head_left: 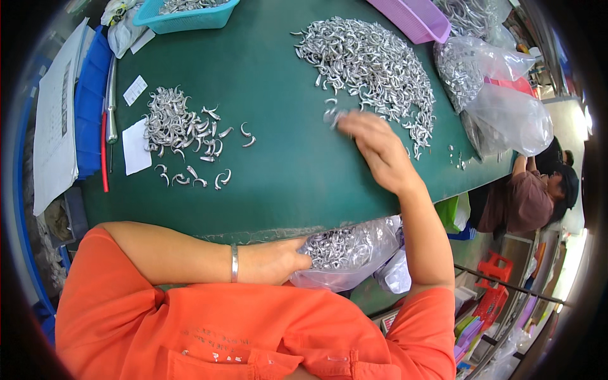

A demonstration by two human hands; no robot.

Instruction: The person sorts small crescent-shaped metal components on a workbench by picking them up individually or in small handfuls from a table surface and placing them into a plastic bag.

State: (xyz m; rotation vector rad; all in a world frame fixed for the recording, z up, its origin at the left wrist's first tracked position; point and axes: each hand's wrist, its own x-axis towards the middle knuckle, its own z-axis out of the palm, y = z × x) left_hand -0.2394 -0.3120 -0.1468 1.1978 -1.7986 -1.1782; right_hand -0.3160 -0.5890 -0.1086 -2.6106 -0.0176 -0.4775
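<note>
My left hand is closed on the rim of a clear plastic bag at the table's near edge. Inside the bag lie many small curved, hook-like silvery metal pieces. Over the green table, my right hand reaches forward with its fingers stretched out and slightly blurred. A few blurred curved metal pieces are at its fingertips. Just beyond that hand spreads a large heap of the same metal pieces. On the left lies a smaller pile, with several pieces scattered around it.
A turquoise basket and a pink basket stand at the far edge. Filled plastic bags crowd the right side. Papers, a red rod and a blue bin are leftward. Another person sits at far right.
</note>
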